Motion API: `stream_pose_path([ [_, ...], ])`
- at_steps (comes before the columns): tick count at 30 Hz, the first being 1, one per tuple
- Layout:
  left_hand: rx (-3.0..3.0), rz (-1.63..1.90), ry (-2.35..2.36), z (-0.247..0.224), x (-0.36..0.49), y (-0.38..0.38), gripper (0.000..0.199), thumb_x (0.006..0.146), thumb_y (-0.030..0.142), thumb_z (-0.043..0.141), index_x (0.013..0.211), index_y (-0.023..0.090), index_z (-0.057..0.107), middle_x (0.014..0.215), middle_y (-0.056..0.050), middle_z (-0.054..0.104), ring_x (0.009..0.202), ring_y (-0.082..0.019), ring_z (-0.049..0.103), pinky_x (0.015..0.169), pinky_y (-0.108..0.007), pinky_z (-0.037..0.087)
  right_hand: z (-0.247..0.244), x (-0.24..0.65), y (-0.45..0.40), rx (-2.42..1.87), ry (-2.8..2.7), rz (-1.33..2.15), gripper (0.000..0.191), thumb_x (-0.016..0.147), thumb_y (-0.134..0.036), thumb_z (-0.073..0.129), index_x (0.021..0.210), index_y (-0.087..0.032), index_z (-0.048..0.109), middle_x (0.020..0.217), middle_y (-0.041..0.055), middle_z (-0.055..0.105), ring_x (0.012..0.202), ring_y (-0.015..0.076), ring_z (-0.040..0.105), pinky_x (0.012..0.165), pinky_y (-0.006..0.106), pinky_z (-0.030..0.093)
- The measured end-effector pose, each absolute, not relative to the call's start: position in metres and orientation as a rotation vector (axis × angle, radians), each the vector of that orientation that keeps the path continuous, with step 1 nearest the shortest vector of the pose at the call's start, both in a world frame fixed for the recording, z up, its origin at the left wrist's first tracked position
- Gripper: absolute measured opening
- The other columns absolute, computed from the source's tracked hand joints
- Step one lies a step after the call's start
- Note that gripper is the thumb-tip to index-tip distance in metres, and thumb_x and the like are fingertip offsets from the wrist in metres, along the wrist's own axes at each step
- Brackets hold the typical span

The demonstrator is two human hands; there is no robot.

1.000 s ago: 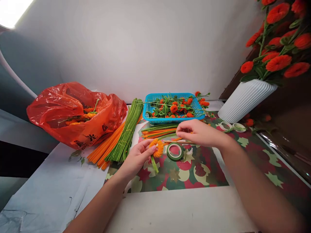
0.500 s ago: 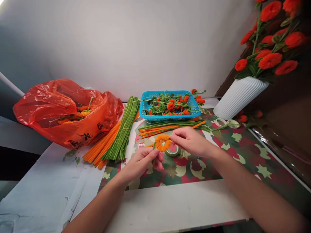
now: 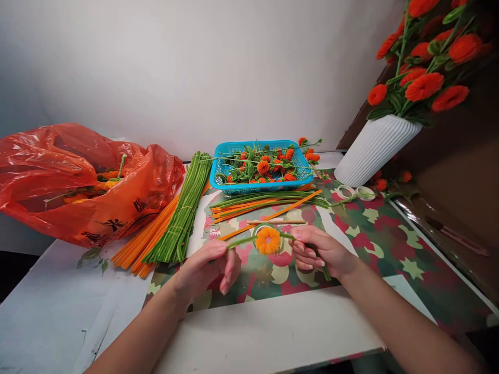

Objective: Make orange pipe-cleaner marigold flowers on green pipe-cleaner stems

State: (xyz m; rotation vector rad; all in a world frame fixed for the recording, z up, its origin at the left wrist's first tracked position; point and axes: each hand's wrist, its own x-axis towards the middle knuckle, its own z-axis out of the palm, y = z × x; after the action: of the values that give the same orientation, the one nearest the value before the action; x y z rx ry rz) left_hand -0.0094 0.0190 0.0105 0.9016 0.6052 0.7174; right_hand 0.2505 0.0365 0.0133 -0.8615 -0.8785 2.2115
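Observation:
An orange fuzzy flower (image 3: 267, 241) hangs between my hands above the patterned mat, with a green pipe cleaner (image 3: 241, 242) reaching out from it on both sides. My left hand (image 3: 208, 265) pinches the left end of that green stem between thumb and finger, its other fingers bent below. On the right, my right hand (image 3: 322, 251) is closed on the other stretch of green stem, whose tail pokes out beneath the palm. Behind the flower, a roll of tape is partly hidden on the mat.
Left stands a red plastic bag (image 3: 128, 215) beside bundles of green (image 3: 183, 215) and orange pipe cleaners (image 3: 146, 231). A blue basket (image 3: 265, 188) of flowers sits at the back. A white vase (image 3: 376, 150) with red-orange flowers leans at the right, near tape rolls (image 3: 365, 194).
My hands have moved apart, with the green stem now stretched between them. The orange ring now looks like a closed-up flower. The view has shifted slightly right.

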Motion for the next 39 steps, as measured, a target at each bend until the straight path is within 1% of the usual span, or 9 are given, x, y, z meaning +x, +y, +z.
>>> stream_pose_path([
  [3,0.934,0.626,0.651,0.009,-0.012,0.023,0.064,0.079,0.071,0.047,0.083,0.012,0.070,0.073,-0.009,0.069,0.059,-0.017,0.061,0.059,-0.029,0.047,0.015,0.249,0.035,-0.882,-0.921,2.210,0.034,0.078,-0.035,0.063,0.054,-0.016,0.048,0.037,-0.0103,0.035,0.027,0.0013,0.022,0.036,0.017,0.024],
  [6,0.958,0.636,0.724,0.004,-0.008,0.025,0.063,0.079,0.069,0.052,0.112,0.017,0.064,0.102,-0.011,0.067,0.078,-0.020,0.066,0.066,-0.029,0.051,0.013,0.245,0.033,-0.940,-0.985,2.180,0.035,0.078,-0.037,0.063,0.054,-0.016,0.048,0.037,-0.0102,0.037,0.027,0.0010,0.023,0.035,0.017,0.025],
  [8,0.997,0.622,0.745,0.003,-0.002,0.023,0.060,0.077,0.063,0.061,0.118,0.020,0.060,0.111,-0.011,0.064,0.085,-0.021,0.066,0.068,-0.029,0.053,0.012,0.240,0.031,-0.967,-1.038,2.170,0.033,0.077,-0.037,0.063,0.055,-0.016,0.049,0.038,-0.0101,0.039,0.027,0.0008,0.024,0.035,0.017,0.027],
  [12,1.090,0.455,0.803,0.006,0.012,0.014,0.038,0.083,0.051,0.062,0.091,0.014,0.066,0.090,-0.009,0.069,0.069,-0.017,0.067,0.060,-0.024,0.051,0.012,0.227,0.028,-1.031,-1.196,2.102,0.029,0.077,-0.036,0.061,0.058,-0.017,0.050,0.040,-0.0100,0.040,0.029,0.0021,0.031,0.032,0.015,0.024],
  [15,1.080,0.429,0.843,0.008,0.017,0.011,0.040,0.086,0.052,0.057,0.078,0.013,0.062,0.074,-0.007,0.069,0.058,-0.014,0.065,0.050,-0.021,0.048,0.014,0.222,0.027,-1.069,-1.270,2.026,0.031,0.077,-0.035,0.061,0.055,-0.017,0.048,0.039,-0.0097,0.039,0.031,0.0032,0.034,0.032,0.015,0.024],
  [19,1.099,0.362,0.864,0.009,0.014,0.012,0.045,0.086,0.054,0.056,0.070,0.012,0.061,0.066,-0.007,0.069,0.054,-0.013,0.064,0.050,-0.020,0.049,0.011,0.226,0.029,-1.034,-1.187,2.070,0.035,0.076,-0.035,0.063,0.052,-0.018,0.045,0.038,-0.0106,0.036,0.030,0.0017,0.028,0.035,0.016,0.027],
  [31,1.111,0.333,0.848,0.010,0.001,0.020,0.047,0.085,0.056,0.054,0.068,0.013,0.059,0.062,-0.006,0.068,0.047,-0.011,0.062,0.044,-0.018,0.044,0.015,0.248,0.038,-1.100,-1.088,2.140,0.039,0.074,-0.038,0.066,0.052,-0.017,0.041,0.037,-0.0121,0.032,0.027,0.0000,0.022,0.037,0.019,0.026],
  [35,1.131,0.414,0.901,0.009,0.001,0.020,0.044,0.087,0.056,0.052,0.069,0.015,0.054,0.058,-0.001,0.064,0.036,-0.005,0.046,0.037,-0.016,0.030,0.018,0.249,0.037,-1.226,-1.293,2.045,0.034,0.079,-0.041,0.061,0.059,-0.016,0.048,0.041,-0.0093,0.041,0.030,0.0025,0.033,0.036,0.017,0.028],
  [39,1.188,0.455,0.926,0.012,0.008,0.016,0.041,0.089,0.054,0.051,0.072,0.016,0.052,0.055,0.002,0.060,0.035,-0.003,0.032,0.035,-0.018,0.020,0.025,0.242,0.030,-1.208,-1.529,1.983,0.029,0.085,-0.043,0.056,0.075,-0.016,0.054,0.059,-0.0042,0.056,0.041,0.0052,0.049,0.038,0.016,0.032],
])
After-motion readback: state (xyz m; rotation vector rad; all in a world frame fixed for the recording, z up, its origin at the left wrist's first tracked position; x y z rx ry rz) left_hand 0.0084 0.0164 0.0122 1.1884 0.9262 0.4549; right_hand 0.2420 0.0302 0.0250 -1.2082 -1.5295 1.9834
